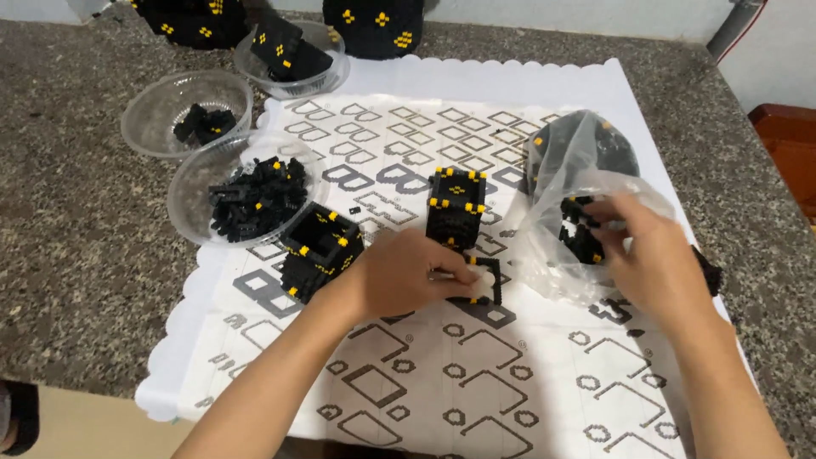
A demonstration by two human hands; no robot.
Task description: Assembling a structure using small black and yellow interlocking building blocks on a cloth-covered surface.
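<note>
Flat black frame piece [486, 285] lies level under left hand [408, 276]

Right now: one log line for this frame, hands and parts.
left hand: pressing small black frame piece on patterned mat | right hand: reaching into clear plastic bag of black bricks | hollow black-yellow block: beside left wrist

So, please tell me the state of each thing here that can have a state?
left hand: closed on a small flat black piece
right hand: fingers inside the clear plastic bag
clear plastic bag: open, black bricks inside
open-topped block box: hollow, tilted
block tower: upright
near bowl: holds loose black bricks
far-left bowl: few bricks
</note>
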